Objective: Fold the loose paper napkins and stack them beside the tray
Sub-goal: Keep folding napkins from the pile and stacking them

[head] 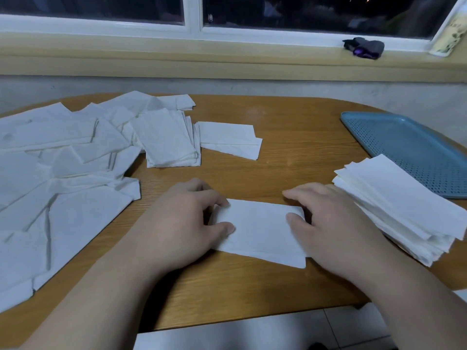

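Widest before us is the wooden tabletop (290, 157), set below a pale window sill (177, 59). Over its left side spreads our heap of loose napkins (63, 173), white sheets overlapping at all angles, some creased, some part-folded, with a thicker bundle at the heap's right edge. At the far right lies the blue tray (409, 145), its floor perforated. Just beside it, on its near side and overlapping its near rim, sits our stack of folded napkins (399, 198), many layers high, the edges a little uneven.

At the near middle of the tabletop lies one folded napkin (260, 228), a flat white rectangle, between the heap and the stack. Our left hand (184, 221) grips its left end, fingers curled, thumb on top of the paper. Our right hand (331, 223) rests on its right end, fingers loosely extended, thumb pressing down.

Beyond them two small folded pieces (227, 137) lie overlapping. Smallest, a dark bundle (365, 48) sits on the sill.
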### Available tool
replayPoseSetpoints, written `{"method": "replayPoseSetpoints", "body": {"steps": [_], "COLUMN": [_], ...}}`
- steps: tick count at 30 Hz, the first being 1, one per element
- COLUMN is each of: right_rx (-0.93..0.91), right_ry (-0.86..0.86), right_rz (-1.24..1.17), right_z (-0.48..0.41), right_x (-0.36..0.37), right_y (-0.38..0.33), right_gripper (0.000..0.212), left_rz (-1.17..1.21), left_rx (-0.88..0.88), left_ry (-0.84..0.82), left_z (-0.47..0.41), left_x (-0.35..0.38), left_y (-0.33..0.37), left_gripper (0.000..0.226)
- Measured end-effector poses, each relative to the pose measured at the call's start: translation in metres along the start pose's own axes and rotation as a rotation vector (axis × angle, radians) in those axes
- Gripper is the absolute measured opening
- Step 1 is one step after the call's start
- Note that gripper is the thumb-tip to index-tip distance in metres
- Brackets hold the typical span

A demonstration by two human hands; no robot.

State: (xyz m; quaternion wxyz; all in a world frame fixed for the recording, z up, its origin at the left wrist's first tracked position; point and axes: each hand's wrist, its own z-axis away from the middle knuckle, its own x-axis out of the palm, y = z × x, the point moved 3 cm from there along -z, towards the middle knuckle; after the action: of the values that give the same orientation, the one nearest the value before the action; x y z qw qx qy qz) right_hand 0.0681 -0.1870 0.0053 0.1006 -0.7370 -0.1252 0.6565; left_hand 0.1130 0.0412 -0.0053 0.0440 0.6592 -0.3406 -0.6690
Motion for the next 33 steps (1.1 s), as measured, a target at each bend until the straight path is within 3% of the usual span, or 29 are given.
{"method": "replayPoseSetpoints", "body": {"steps": [4,8,11,19,22,28,33], "right_rx": [0.023,0.061,0.101,0.102,0.136,0.23,0.293], "right_ry": [-0.036,-0.02,-0.033,0.015,0.038,0.031,-0.015], "right_rz": [0.031,-0.045,-0.073,-0.195,-0.355,-0.906,-0.944], "right_z": [-0.003,-0.005,-0.007,-0.004,-0.003,0.003,0.007], "right_x": [0.004,0.004,0.005,-0.002,-0.008,-0.01,-0.003], "right_y": [0.001,0.004,0.003,-0.003,-0.002,-0.003,-0.004], "right_gripper": [0.04,0.029,0.008,0.015,0.013,0.008,0.019], "left_rz": [-0.013,-0.051,-0.052,-0.044,0.043,0.348,0.525], "left_rx": [0.033,0.053,0.057,0.057,0.021,-0.095,-0.133], "left_ry": [-0.024,-0.034,-0.036,-0.04,-0.009,0.074,0.143], "left_z": [0.0,0.001,0.0,0.001,0.002,0.001,-0.001], "left_x": [0.002,0.002,0.002,0.002,0.0,-0.004,-0.005], "left_y": [0.002,0.002,0.001,0.0,-0.002,0.0,0.002], "left_gripper": [0.04,0.041,0.043,0.045,0.041,0.023,0.023]}}
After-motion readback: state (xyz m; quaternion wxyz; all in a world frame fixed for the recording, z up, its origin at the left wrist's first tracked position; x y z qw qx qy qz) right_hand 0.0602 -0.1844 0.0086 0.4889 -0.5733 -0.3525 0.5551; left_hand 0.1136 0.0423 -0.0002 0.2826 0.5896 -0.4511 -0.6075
